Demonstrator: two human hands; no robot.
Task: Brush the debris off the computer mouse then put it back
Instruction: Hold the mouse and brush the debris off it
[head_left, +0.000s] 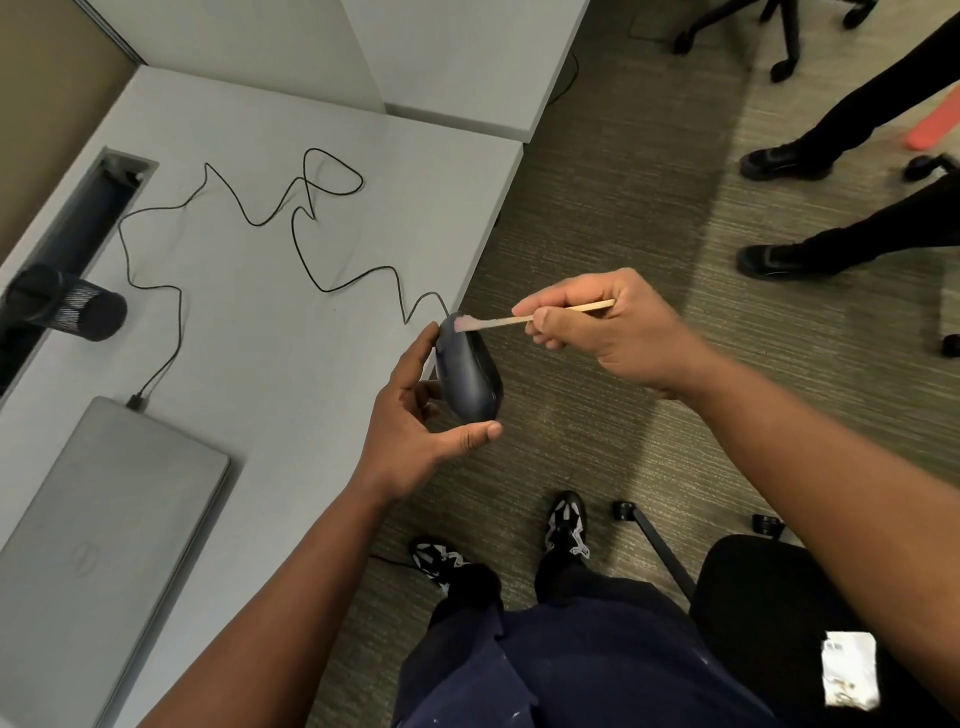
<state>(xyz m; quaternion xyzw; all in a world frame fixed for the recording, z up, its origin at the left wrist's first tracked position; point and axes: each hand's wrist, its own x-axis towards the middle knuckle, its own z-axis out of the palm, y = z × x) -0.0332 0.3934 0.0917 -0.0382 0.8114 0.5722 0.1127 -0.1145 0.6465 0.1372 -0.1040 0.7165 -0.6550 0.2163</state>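
My left hand (415, 421) grips a dark wired computer mouse (470, 379), holding it in the air just past the desk's right edge, thumb under its near end and fingers behind it. My right hand (597, 327) pinches a thin wooden-handled brush (524, 318) with pale pink bristles. The bristle tip touches the far end of the mouse. The mouse's black cable (311, 228) snakes across the grey desk (291, 322) and plugs into a closed silver laptop (98, 545) at the near left.
A black mesh pen cup (72, 309) lies on its side at the desk's left by a cable slot (88, 208). Another person's legs and black shoes (784, 161) stand on the carpet at the right. A black office chair (779, 597) sits beside my legs.
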